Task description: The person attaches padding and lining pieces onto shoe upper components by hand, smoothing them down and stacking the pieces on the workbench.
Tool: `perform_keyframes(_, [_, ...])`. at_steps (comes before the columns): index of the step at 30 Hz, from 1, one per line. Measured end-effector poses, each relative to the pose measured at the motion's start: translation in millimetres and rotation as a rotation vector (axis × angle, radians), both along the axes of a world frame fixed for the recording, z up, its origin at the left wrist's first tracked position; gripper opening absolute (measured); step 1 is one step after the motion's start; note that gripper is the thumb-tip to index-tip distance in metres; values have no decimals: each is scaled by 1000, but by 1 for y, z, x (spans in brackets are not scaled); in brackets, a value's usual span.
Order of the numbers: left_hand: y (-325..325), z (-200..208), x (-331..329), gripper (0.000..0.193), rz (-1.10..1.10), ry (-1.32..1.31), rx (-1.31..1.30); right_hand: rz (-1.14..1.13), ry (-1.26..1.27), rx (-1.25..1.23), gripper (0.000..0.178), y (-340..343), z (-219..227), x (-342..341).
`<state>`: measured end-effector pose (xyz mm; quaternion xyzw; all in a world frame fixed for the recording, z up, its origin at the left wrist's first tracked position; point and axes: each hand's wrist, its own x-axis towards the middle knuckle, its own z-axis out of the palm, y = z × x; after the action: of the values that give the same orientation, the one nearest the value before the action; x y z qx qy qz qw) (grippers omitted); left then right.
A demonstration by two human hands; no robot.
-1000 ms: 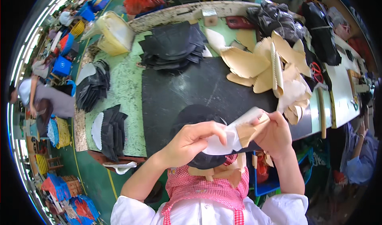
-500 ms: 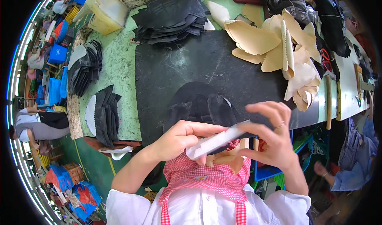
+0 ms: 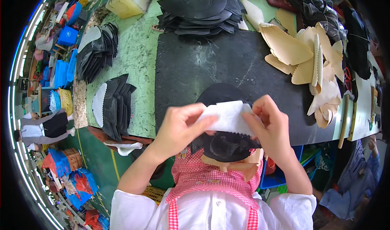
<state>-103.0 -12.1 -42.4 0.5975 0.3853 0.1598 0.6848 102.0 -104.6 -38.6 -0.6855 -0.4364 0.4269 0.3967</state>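
A white piece of lining material (image 3: 228,117) with a zigzag-cut lower edge is stretched between my two hands. My left hand (image 3: 180,128) pinches its left end, thumb on top. At the other end my right hand (image 3: 271,126) grips it between thumb and curled fingers. Beneath it a black shaped piece (image 3: 233,148) hangs at the table's near edge, partly hidden by my hands. Just beyond lies a rounded black piece (image 3: 219,92) on the dark mat (image 3: 183,67). Tan pieces (image 3: 250,171) rest over my checked apron (image 3: 211,181).
A stack of black pieces (image 3: 195,4) stands at the back. Two fanned piles, one upper (image 3: 95,53) and one lower (image 3: 115,106), sit on the left. Tan pieces (image 3: 290,47) heap at the right near a wooden-handled hammer (image 3: 344,122). A yellowish tub (image 3: 130,2) is back left.
The white piece has turned from tilted to nearly level and faces up. My right hand has closed from spread fingers onto its right end. The whole view has shifted slightly.
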Motion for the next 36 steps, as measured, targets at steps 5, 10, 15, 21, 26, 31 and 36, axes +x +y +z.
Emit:
perform_keyframes(5, [33,1,11,18,18,241,276,-4,-109,11,22,26,-13,1])
perform_keyframes(10, [39,-7,10,23,-40,339,-28,21,-188,-17,25,36,-28,2])
perform_keyframes(15, [38,-8,11,26,-88,360,1,91,-275,45,23,35,-31,3])
perform_keyframes(21, [46,-6,11,34,-225,529,199,160,-313,60,22,40,-28,3])
perform_keyframes(26, [55,17,20,39,-412,929,810,186,-348,8,21,42,-24,8])
perform_keyframes(31, [-14,-16,20,95,-560,359,996,245,-429,-25,21,42,-23,10])
perform_keyframes(36, [-21,-29,21,89,-526,381,1052,304,-490,-271,29,22,12,23])
